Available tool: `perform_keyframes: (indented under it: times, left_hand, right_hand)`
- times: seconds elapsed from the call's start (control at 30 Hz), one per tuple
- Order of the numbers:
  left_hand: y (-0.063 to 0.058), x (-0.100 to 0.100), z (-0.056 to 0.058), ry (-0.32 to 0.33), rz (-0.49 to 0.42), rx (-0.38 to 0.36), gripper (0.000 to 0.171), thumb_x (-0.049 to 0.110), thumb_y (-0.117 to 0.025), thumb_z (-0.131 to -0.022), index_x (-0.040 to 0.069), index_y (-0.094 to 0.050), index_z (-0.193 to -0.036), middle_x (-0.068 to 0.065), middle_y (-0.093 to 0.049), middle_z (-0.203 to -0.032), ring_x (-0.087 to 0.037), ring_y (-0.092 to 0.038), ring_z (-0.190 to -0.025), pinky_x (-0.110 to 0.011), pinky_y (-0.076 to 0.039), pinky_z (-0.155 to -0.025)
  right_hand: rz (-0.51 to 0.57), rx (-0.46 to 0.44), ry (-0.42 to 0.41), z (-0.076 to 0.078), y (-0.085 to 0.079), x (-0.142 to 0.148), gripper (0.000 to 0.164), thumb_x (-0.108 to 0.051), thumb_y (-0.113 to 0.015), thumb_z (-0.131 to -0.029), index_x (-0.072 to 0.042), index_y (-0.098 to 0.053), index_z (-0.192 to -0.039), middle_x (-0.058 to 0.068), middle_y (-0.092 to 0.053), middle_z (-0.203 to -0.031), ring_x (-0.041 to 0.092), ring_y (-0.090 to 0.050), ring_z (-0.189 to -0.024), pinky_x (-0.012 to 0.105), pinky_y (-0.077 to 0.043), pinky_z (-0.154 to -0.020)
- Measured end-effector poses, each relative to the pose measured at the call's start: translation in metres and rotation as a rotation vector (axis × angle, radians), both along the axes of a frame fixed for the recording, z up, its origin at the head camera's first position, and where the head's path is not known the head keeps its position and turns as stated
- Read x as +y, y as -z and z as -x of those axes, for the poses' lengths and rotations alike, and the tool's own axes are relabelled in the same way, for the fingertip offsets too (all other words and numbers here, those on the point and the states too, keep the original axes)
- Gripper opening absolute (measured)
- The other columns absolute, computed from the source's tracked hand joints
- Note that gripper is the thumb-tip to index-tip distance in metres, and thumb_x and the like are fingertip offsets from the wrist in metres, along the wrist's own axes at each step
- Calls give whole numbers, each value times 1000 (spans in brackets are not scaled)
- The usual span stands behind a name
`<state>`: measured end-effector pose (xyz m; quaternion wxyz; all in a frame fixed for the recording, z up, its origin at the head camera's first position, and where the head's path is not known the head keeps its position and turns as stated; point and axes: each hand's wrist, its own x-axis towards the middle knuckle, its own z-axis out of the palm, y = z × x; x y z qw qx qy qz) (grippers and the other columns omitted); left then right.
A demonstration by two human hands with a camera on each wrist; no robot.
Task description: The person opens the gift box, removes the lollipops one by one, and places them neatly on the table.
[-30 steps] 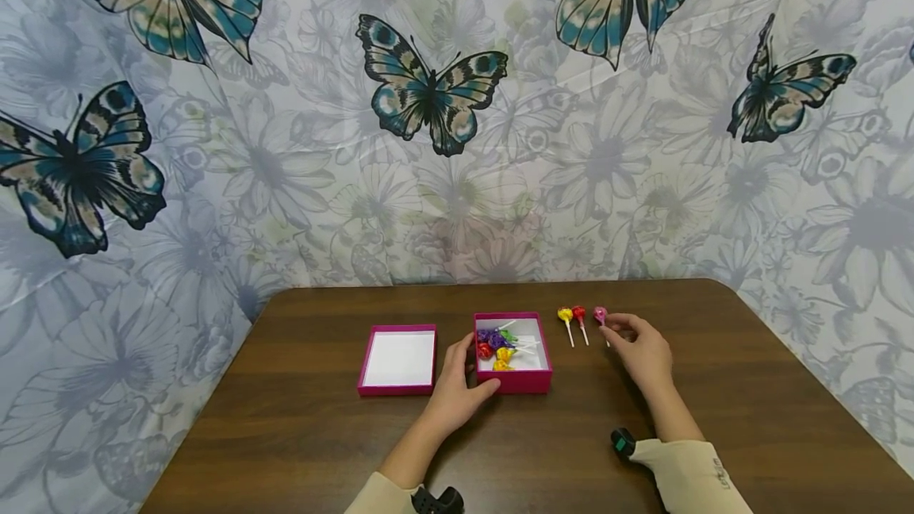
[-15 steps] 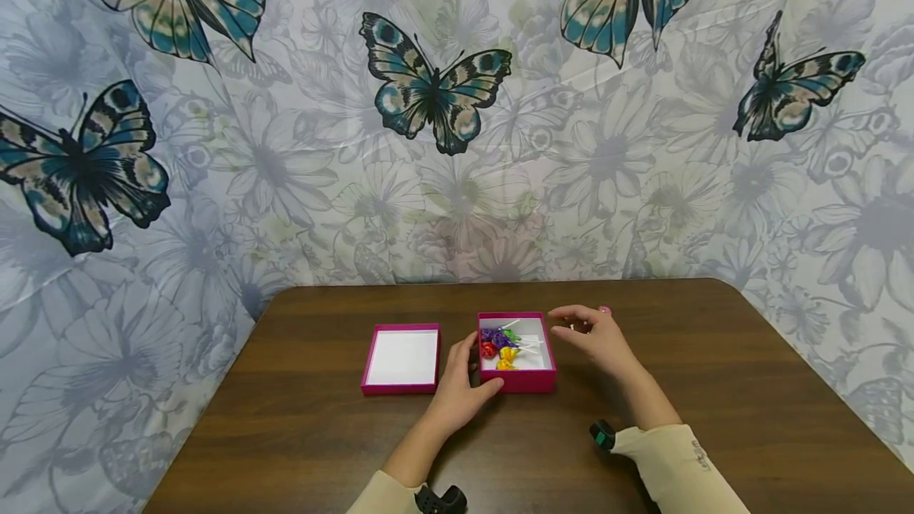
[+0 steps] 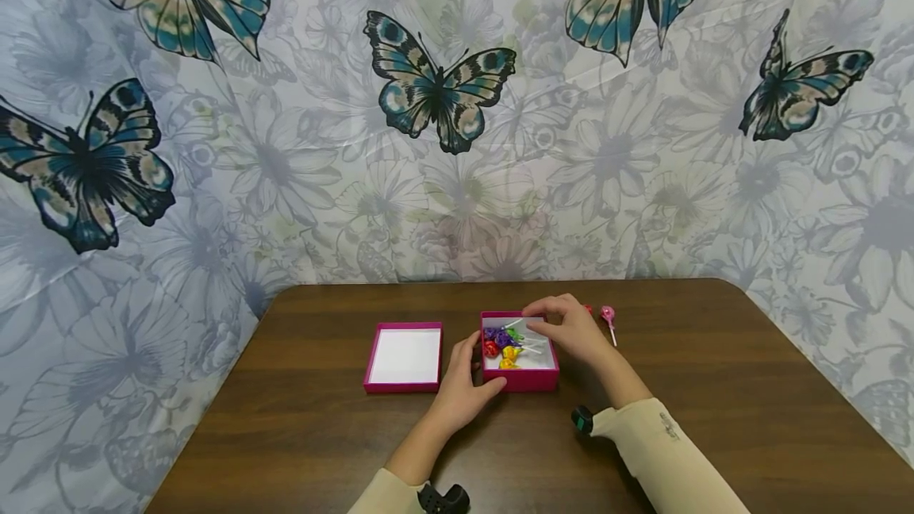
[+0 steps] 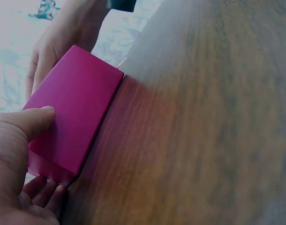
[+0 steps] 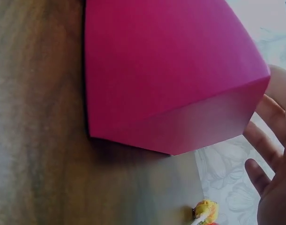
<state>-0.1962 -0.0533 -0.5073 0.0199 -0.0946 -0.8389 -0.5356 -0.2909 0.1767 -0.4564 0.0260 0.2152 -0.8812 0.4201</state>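
Observation:
A magenta box (image 3: 527, 381) stands uncovered on the table, holding several wrapped lollipops. Purple lollipops (image 3: 502, 336), a red lollipop (image 3: 490, 348) and yellow ones (image 3: 510, 357) lie in its left part, white sticks to the right. My left hand (image 3: 458, 395) grips the box's near left corner; its thumb (image 4: 40, 119) presses the front wall and its fingers lie along the left side. Over the right rear of the box reaches my right hand (image 3: 574, 331), thumb and forefinger apart, with nothing visible between them. In the right wrist view its fingers (image 5: 267, 147) are spread beside the box.
Left of the box lies its magenta-rimmed lid (image 3: 407, 355), white inside up. On the brown table (image 3: 714, 387), right of the box, a pink lollipop (image 3: 608, 314) lies beside a mostly hidden red one (image 3: 589, 308). The right wrist view also shows a yellow lollipop (image 5: 207, 211).
My right hand has let go of the pink lollipop, which stays on the table, and moved left to the box. My left hand keeps its grip on the box.

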Motion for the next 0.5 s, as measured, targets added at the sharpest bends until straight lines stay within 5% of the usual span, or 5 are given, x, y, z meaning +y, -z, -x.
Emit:
perform_keyframes:
  times: [0.33,0.5]
  left_hand:
    - [2,0,1,12,8,2,86,32,-74,-90,12,-24,-157,-15,-35,-151,-28,-49,-133,-45,-46,-110]
    - [2,-1,-1,5,-2,6,86,31,-74,-89,11,-25,-156,-15,-37,-148,-28,-51,-130,-45,-46,-110]
  right_hand:
    - [-19,-132,-144,5,5,-18,18,-24,-74,-90,-23,-77,-108,1,-69,-121,28,-51,-122,59,-42,-104]
    - [-64,-125,-169,6,7,-26,21,-24,-77,-88,-23,-77,-109,1,-69,-120,26,-49,-120,58,-42,-103]
